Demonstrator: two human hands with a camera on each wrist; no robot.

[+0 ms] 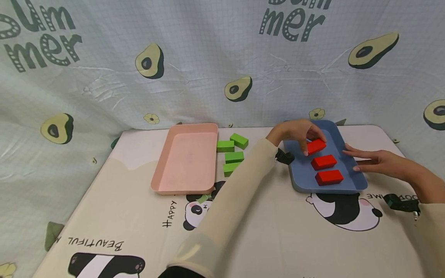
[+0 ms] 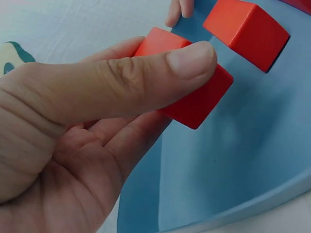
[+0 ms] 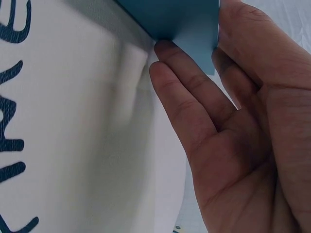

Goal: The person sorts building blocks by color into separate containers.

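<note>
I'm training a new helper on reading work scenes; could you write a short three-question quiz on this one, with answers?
1. True or false: The green blocks lie inside the pink tray.
2. Which hand holds a red block?
3. How many other red blocks show in the blue tray: A) one, B) two, C) three?

Key:
1. False: the green blocks lie beside the pink tray.
2. The left hand; the right hand is at the blue tray's edge.
3. B.
</note>
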